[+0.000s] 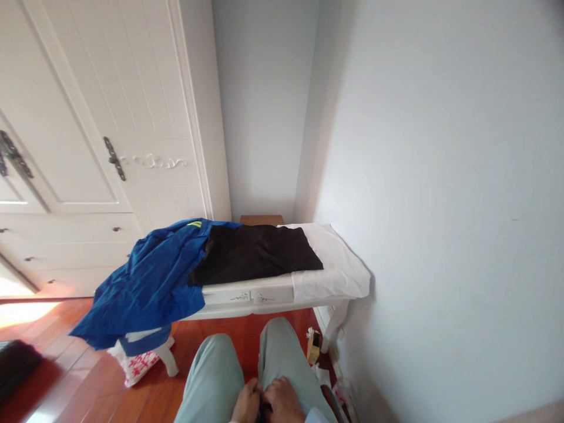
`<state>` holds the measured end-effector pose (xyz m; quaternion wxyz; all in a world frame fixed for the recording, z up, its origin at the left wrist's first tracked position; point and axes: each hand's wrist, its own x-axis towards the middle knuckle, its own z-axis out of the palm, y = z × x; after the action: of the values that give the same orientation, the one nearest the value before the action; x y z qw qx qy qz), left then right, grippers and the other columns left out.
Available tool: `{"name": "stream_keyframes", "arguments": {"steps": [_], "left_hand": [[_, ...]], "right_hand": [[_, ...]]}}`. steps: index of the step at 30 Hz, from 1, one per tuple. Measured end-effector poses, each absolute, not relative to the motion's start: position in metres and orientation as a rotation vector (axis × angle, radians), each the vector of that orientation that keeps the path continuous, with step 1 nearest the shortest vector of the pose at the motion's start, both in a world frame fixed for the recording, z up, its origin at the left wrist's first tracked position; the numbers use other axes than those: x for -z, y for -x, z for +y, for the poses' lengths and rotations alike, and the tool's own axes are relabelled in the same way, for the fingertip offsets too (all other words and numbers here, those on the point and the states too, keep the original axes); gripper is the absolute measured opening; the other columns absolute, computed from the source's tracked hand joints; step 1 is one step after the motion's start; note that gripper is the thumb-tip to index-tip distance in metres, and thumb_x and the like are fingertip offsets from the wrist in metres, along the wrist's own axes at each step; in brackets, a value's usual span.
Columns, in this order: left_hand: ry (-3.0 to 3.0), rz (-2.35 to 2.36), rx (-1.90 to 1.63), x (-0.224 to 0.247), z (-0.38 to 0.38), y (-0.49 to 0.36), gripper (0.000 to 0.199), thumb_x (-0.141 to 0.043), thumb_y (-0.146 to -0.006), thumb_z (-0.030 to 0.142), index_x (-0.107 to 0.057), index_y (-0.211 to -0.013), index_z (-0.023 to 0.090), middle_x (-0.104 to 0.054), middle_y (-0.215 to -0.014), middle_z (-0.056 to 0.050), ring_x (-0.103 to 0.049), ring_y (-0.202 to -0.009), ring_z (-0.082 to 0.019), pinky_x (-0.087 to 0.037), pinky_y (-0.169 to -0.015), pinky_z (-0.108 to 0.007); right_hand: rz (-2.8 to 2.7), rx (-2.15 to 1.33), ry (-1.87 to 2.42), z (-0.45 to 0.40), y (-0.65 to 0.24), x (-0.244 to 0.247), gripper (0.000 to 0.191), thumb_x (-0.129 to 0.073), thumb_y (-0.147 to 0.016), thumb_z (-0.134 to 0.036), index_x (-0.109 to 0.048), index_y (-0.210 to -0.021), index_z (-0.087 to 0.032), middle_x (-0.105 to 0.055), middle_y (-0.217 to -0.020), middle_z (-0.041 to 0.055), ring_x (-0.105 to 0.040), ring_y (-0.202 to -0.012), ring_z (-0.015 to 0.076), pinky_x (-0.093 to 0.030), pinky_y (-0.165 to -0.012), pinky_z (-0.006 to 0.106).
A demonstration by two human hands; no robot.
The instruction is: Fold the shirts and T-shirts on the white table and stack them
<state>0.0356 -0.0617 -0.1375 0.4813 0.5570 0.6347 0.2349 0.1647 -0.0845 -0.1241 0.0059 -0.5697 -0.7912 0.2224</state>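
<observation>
Dark item, mostly hidden, btwn L hand & R hand, over lap in pale-green trousers; fingers curled, can't tell if pinching. Beyond: white table w/ black cloth btwn blue garment & white cloth.

Small dark item, view's 6 o'clock, mostly hidden; black cloth, flat, creased; blue cloth, rumpled, at black's 9 o'clock; white cloth, spread, at black's 3.
</observation>
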Motion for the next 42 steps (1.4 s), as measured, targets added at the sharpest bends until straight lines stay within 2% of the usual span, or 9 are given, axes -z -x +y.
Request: {"name": "stream_keyframes", "arguments": {"steps": [11, 20, 23, 27, 32, 38, 42], "left_hand": [[-1.426, 1.559, -0.561, 0.142, -0.061, -0.035, 0.026, -0.046, -0.087, 0.013, -0.042, -0.064, 0.025, -0.058, -0.067, 0.001, -0.060, -0.072, -0.016, -0.046, -0.076, -0.025], [-1.419, 1.546, -0.583, 0.149, -0.058, -0.035, 0.021, -0.052, -0.085, 0.018, -0.046, -0.066, 0.024, -0.062, -0.071, -0.003, -0.064, -0.077, -0.019, -0.048, -0.084, -0.027], [-1.427, 1.552, -0.541, 0.146, -0.058, -0.036, 0.025, -0.049, -0.086, 0.018, -0.043, -0.063, 0.025, -0.060, -0.068, -0.002, -0.062, -0.074, -0.019, -0.048, -0.080, -0.028], [-1.445, 1.543, -0.514, 0.147, -0.057, -0.035, 0.028, -0.055, -0.083, 0.023, -0.040, -0.059, 0.025, -0.058, -0.064, -0.001, -0.060, -0.070, -0.018, -0.047, -0.074, -0.027], [-1.464, 1.485, -0.536, 0.151, -0.054, -0.032, 0.031, -0.065, -0.075, 0.033, -0.042, -0.056, 0.025, -0.060, -0.063, -0.001, -0.060, -0.072, -0.019, -0.047, -0.074, -0.027], [-1.461, 1.508, -0.528, 0.168, -0.050, -0.030, 0.030, -0.063, -0.077, 0.029, -0.040, -0.056, 0.025, -0.058, -0.061, 0.000, -0.060, -0.069, -0.019, -0.046, -0.072, -0.027], [-1.511, 1.515, -0.512, 0.177, -0.047, -0.030, 0.029, -0.050, -0.083, 0.017, -0.038, -0.058, 0.026, -0.057, -0.064, -0.001, -0.060, -0.069, -0.018, -0.046, -0.073, -0.027]], "right_hand": [[-2.373, -0.730, 1.776, -0.085, -0.166, 0.124, 0.020, -0.061, -0.081, -0.019, -0.078, -0.091, -0.021, -0.078, -0.098, 0.0095, -0.066, -0.102, 0.0258, -0.042, -0.090, 0.035], [-2.364, -0.793, 1.808, -0.079, -0.167, 0.129, 0.026, -0.064, -0.071, -0.014, -0.077, -0.093, -0.021, -0.077, -0.102, 0.0100, -0.066, -0.104, 0.0274, -0.042, -0.093, 0.036], [-2.348, -0.785, 1.843, -0.078, -0.167, 0.135, 0.026, -0.065, -0.070, -0.014, -0.076, -0.092, -0.022, -0.076, -0.102, 0.0097, -0.066, -0.101, 0.0270, -0.043, -0.089, 0.034], [-2.322, -0.745, 1.890, -0.073, -0.165, 0.143, 0.015, -0.065, -0.070, -0.015, -0.073, -0.080, -0.023, -0.075, -0.090, 0.0063, -0.065, -0.088, 0.0244, -0.043, -0.078, 0.031], [-2.269, -0.769, 1.822, -0.072, -0.164, 0.139, 0.012, -0.061, -0.072, -0.015, -0.068, -0.069, -0.023, -0.071, -0.075, 0.0035, -0.063, -0.078, 0.0210, -0.042, -0.075, 0.029], [-2.216, -0.814, 1.855, -0.072, -0.163, 0.140, 0.012, -0.061, -0.073, -0.014, -0.069, -0.072, -0.023, -0.073, -0.082, 0.0040, -0.064, -0.083, 0.0219, -0.041, -0.080, 0.030], [-2.228, -0.822, 1.903, -0.069, -0.162, 0.145, 0.012, -0.061, -0.073, -0.014, -0.069, -0.076, -0.023, -0.074, -0.086, 0.0046, -0.064, -0.084, 0.0225, -0.040, -0.079, 0.030]]}}
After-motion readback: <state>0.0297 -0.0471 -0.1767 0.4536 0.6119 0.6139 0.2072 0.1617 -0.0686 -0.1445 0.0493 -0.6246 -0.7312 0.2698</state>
